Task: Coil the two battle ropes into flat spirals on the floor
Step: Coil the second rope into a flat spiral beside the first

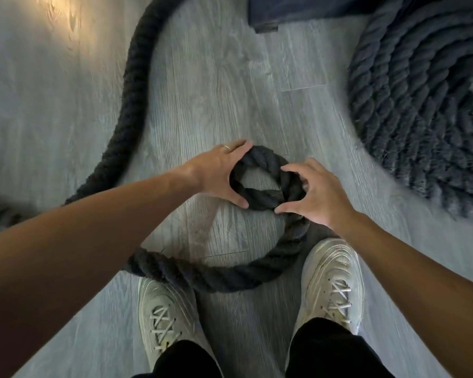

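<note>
While pinching the small rope loop [260, 181], left hand [219, 173] and right hand [314, 195] (finished coil [421, 105] well apart).

small rope loop [262, 181] on floor [216, 91] between both hands, coiled rope [421, 105] far right, shoes [331, 282] nearest

Grey wood-plank floor [216, 77] carries a loose dark rope [137, 85] centre-left, a coiled rope [421, 105] far right, two pale shoes [333, 279] near.
</note>
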Demonstrator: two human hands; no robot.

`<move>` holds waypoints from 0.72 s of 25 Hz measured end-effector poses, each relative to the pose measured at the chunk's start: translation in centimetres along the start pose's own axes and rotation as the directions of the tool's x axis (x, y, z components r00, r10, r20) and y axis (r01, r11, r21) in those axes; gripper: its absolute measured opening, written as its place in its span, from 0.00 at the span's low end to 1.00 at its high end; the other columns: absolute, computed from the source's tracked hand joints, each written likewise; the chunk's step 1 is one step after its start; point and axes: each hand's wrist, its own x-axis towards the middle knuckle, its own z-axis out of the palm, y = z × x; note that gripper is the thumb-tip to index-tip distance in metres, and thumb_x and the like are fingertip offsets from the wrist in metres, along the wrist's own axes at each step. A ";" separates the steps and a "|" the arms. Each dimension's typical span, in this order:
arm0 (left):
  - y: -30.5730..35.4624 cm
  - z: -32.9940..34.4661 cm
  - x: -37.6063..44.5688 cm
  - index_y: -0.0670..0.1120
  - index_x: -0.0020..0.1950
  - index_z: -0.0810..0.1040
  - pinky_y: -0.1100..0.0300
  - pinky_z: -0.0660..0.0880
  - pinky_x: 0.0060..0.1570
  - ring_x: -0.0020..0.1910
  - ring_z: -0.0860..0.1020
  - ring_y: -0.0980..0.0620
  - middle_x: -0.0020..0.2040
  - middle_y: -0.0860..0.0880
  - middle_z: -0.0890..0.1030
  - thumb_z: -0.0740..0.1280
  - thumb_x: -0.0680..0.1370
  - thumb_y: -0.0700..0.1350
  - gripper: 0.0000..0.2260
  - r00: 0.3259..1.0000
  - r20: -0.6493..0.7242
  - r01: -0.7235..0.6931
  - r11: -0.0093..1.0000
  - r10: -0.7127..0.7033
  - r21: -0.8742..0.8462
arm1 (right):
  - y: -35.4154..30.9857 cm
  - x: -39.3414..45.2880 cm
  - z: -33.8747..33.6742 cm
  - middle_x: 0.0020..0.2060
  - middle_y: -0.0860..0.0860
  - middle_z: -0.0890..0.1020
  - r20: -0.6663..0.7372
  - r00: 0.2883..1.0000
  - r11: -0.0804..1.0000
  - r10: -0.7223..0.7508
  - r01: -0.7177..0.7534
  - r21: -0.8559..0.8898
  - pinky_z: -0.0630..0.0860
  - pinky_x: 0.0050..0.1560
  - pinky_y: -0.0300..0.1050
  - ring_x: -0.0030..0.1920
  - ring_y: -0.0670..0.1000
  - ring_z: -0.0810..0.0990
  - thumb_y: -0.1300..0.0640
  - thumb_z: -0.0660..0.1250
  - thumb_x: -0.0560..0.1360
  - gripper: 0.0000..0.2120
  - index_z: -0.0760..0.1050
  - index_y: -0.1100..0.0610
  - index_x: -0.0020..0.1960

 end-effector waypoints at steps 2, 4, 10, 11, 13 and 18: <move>0.6 0.5 -0.2 0.52 0.83 0.42 0.45 0.69 0.72 0.77 0.61 0.43 0.82 0.50 0.51 0.72 0.58 0.77 0.65 0.998 -0.042 0.040 0.996 -0.036 0.080 | 0.2 0.1 -0.1 0.52 0.41 0.72 0.021 0.999 0.999 0.031 -0.031 0.011 0.78 0.57 0.51 0.51 0.47 0.77 0.38 0.84 0.53 0.42 0.74 0.42 0.65; 1.1 1.6 -1.3 0.50 0.82 0.46 0.44 0.76 0.64 0.71 0.70 0.42 0.80 0.47 0.58 0.66 0.57 0.82 0.64 0.981 -0.160 0.131 0.981 -0.108 0.145 | 0.3 -0.2 0.2 0.55 0.41 0.73 -0.018 0.996 0.995 0.082 -0.081 0.060 0.79 0.57 0.47 0.53 0.46 0.77 0.39 0.83 0.56 0.39 0.75 0.43 0.64; 2.5 5.2 -5.1 0.43 0.75 0.57 0.46 0.78 0.59 0.65 0.75 0.40 0.70 0.42 0.66 0.63 0.55 0.84 0.62 0.777 -0.313 0.471 0.834 -0.546 -0.287 | -4.2 -1.8 4.7 0.70 0.51 0.68 -0.166 0.884 0.888 0.437 -0.395 0.236 0.71 0.67 0.55 0.69 0.54 0.69 0.35 0.69 0.72 0.38 0.61 0.48 0.76; 2.9 5.7 -5.7 0.42 0.74 0.58 0.47 0.77 0.59 0.66 0.74 0.40 0.68 0.43 0.67 0.66 0.56 0.82 0.60 0.752 -0.307 0.475 0.802 -0.584 -0.362 | -5.2 -1.6 5.5 0.73 0.52 0.64 -0.112 0.887 0.884 0.449 -0.422 0.204 0.68 0.70 0.59 0.72 0.57 0.64 0.33 0.67 0.72 0.43 0.55 0.49 0.79; 3.7 6.9 -7.1 0.41 0.70 0.61 0.51 0.76 0.54 0.63 0.75 0.43 0.63 0.45 0.67 0.71 0.60 0.76 0.53 0.729 -0.308 0.451 0.768 -0.611 -0.456 | -6.8 -0.9 6.4 0.76 0.53 0.58 -0.060 0.875 0.874 0.481 -0.472 0.118 0.61 0.72 0.63 0.74 0.60 0.57 0.29 0.64 0.71 0.50 0.46 0.50 0.81; 3.2 7.0 -8.7 0.43 0.67 0.66 0.51 0.75 0.53 0.58 0.77 0.43 0.63 0.46 0.72 0.73 0.69 0.68 0.39 0.723 -0.197 0.420 0.649 -0.662 -0.635 | -7.4 0.1 7.4 0.74 0.52 0.59 -0.127 0.888 0.892 0.442 -0.450 -0.044 0.62 0.69 0.62 0.70 0.60 0.59 0.31 0.69 0.67 0.54 0.44 0.48 0.81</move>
